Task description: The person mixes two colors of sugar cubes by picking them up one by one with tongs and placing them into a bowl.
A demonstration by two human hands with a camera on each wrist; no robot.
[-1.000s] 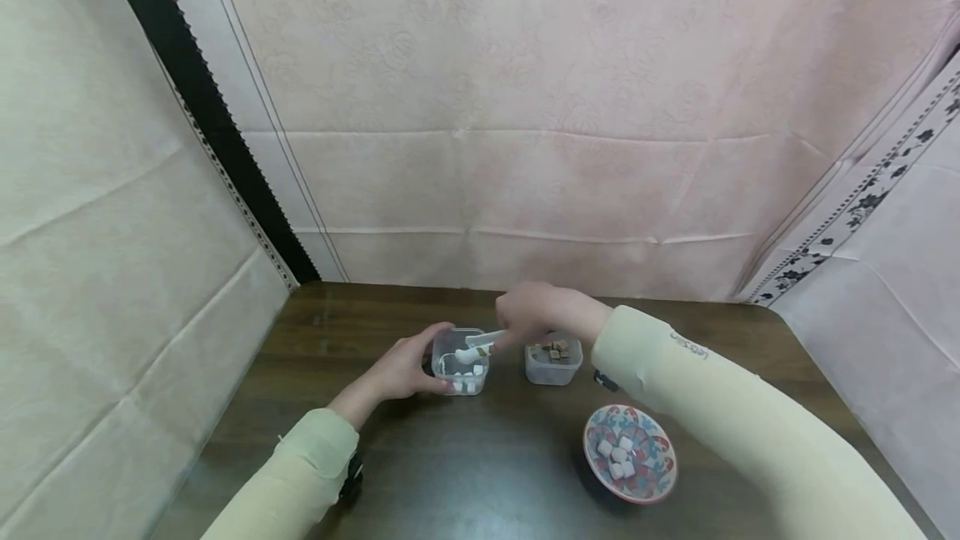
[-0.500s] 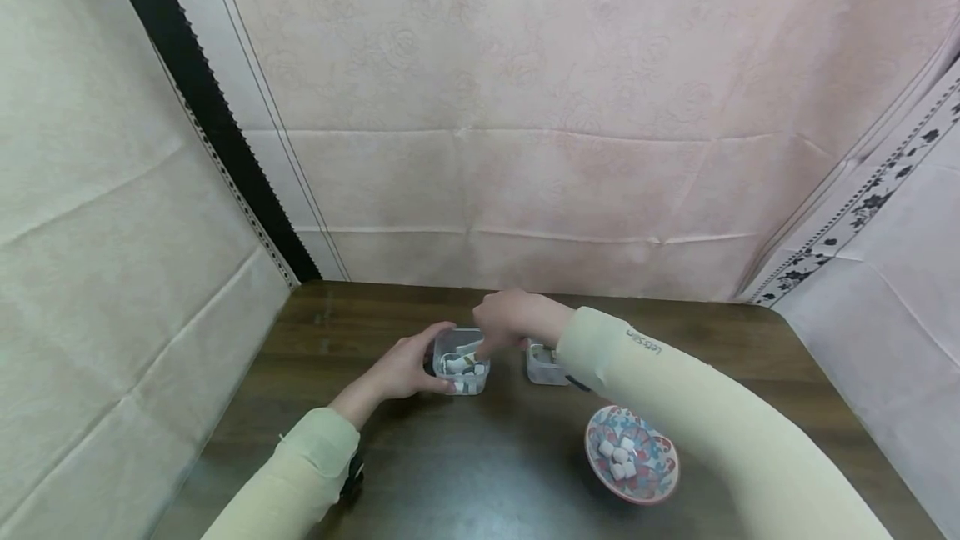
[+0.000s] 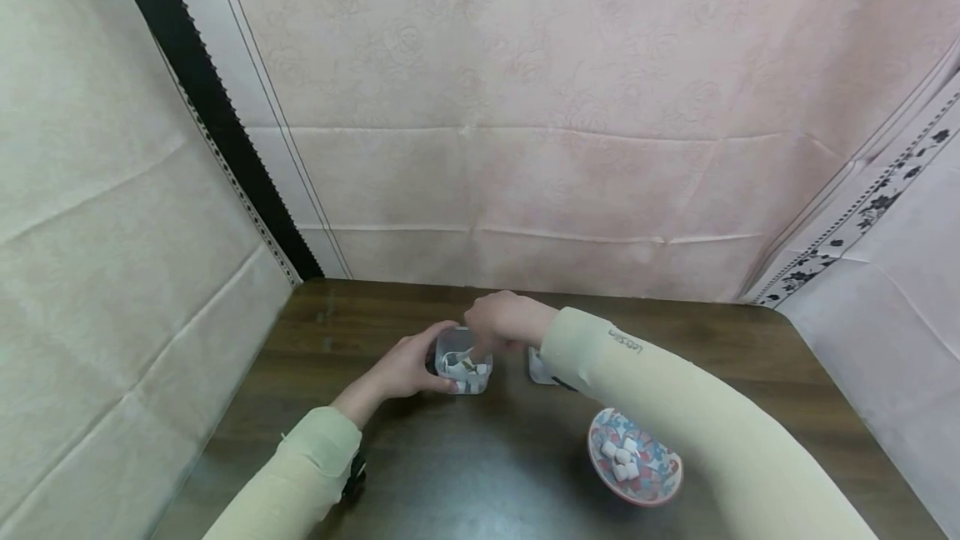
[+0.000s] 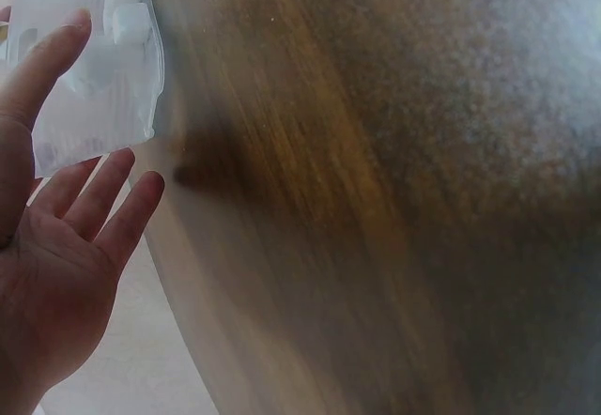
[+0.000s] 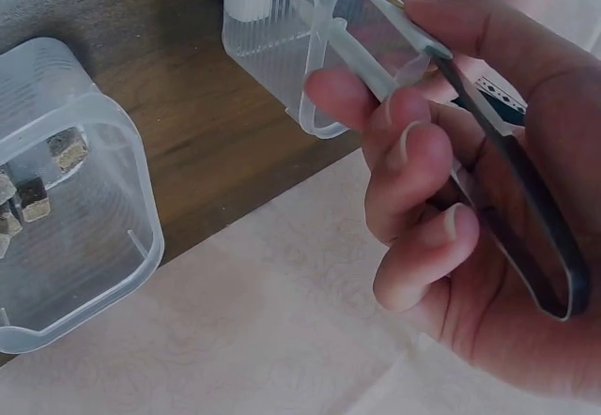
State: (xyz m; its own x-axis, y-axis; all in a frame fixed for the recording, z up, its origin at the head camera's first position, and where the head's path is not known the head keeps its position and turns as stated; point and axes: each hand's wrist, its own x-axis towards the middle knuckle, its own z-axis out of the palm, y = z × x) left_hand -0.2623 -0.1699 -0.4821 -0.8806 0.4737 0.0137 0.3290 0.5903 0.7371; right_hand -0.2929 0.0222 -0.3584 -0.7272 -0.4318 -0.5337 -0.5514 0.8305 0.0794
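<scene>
My left hand (image 3: 408,367) holds a clear plastic tub (image 3: 454,342) between thumb and fingers; white cubes (image 4: 130,23) show inside it in the left wrist view. My right hand (image 3: 501,322) is over the right side of that tub. In the right wrist view the right hand (image 5: 432,171) grips tongs (image 5: 526,185) with dark arms and white tips, which reach into the tub (image 5: 272,53). What the tips touch is hidden.
A second clear tub (image 5: 113,237) with brown cubes (image 5: 34,199) stands to the right, partly under the right sleeve. Nearer on the table (image 3: 450,457) sits a patterned bowl (image 3: 652,486) holding several white cubes (image 3: 622,456).
My right hand has moved left, bringing the tongs down into the tub, and its sleeve now covers more of the second tub. The left hand stays around its tub.
</scene>
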